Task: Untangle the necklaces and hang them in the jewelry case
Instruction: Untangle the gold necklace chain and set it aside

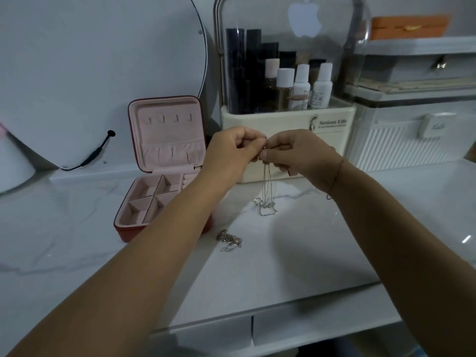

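While left hand (231, 148) and right hand (298, 156) pinch it | necklace (267, 188) hangs below fingers (252, 145)

A thin silver necklace (267, 186) hangs in doubled strands from where the fingers of the left hand (231, 148) and right hand (296, 153) pinch its top together. Its lower end rests in loose loops on the tabletop (322, 240). A second necklace (230, 240) lies nearer and slightly left, bunched in a small silvery tangle just beside the near right corner of the jewelry case (164, 150). The case stands open to the left, red outside and pale pink inside. Its lid is upright at the far side, with a row of four hooks (168, 118) above a gathered pocket. The base shows four square compartments.
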The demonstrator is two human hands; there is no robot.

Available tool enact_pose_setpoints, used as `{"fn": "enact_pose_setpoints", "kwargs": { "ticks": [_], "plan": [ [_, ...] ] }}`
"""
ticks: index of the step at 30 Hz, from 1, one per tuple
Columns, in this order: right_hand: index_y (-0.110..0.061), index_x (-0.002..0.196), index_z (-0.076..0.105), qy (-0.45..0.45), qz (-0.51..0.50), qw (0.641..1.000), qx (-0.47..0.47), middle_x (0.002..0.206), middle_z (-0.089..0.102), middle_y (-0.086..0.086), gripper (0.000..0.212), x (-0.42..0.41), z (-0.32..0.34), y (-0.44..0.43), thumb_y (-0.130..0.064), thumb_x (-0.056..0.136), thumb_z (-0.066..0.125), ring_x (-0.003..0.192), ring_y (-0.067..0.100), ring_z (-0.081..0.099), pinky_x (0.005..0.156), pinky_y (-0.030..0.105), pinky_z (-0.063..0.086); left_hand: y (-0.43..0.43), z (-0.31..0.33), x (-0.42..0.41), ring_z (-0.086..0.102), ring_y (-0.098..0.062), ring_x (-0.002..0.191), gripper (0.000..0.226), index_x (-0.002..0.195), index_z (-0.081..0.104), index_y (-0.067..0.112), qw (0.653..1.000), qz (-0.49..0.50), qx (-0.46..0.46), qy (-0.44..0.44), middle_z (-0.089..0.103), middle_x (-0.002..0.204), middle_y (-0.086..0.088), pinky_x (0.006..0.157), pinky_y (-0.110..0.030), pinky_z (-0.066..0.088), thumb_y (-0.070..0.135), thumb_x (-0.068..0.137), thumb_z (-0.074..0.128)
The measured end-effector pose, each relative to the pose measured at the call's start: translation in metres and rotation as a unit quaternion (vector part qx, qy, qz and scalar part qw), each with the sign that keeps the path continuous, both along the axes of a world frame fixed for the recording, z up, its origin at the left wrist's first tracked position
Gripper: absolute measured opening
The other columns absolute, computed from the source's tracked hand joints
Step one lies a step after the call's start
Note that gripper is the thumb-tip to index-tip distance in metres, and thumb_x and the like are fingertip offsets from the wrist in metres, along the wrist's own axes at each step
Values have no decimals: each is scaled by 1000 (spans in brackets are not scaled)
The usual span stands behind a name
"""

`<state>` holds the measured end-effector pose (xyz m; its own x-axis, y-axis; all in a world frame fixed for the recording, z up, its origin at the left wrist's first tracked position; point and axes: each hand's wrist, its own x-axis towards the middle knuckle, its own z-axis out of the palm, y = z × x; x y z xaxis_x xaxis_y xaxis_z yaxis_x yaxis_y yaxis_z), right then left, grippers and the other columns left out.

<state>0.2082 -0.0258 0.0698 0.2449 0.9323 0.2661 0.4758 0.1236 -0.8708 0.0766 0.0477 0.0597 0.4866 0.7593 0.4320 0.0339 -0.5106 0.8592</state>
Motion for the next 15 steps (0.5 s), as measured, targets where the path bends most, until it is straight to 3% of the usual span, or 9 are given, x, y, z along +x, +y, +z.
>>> {"fn": "enact_pose_setpoints", "kwargs": {
  "ticks": [4,7,11,15],
  "plan": [
    [-1,87,66,35,21,999,-16,60,56,-1,11,4,3,7,-10,91,62,44,0,44,41,11,33,0,-5,3,58,-7,72,7,93,69,20,999,17,-21,-38,69,85,-4,71,-18,50,22,91,63],
    [-8,81,66,96,74,992,-35,59,49,-3,16,13,5,14,-22,89,64,50,5,37,44,16,27,-4,-13,7,60,-7,70,17,89,63,18,987,4,-141,-75,68,74,5,73,-26,51,32,96,55],
    [-13,88,71,138,128,980,-64,68,41,5,22,23,7,21,-33,78,73,57,12,32,51,31,17,-4,-19,6,66,-15,74,32,100,67,8,953,-76,-277,-94,69,79,-3,73,-27,52,37,96,53],
    [-8,98,70,138,138,978,-75,69,52,4,15,33,8,23,-11,93,56,60,9,43,52,18,36,1,-20,1,68,-13,72,14,95,68,8,949,-99,-284,-93,71,76,-1,75,-26,53,20,90,62]
  ]
}}
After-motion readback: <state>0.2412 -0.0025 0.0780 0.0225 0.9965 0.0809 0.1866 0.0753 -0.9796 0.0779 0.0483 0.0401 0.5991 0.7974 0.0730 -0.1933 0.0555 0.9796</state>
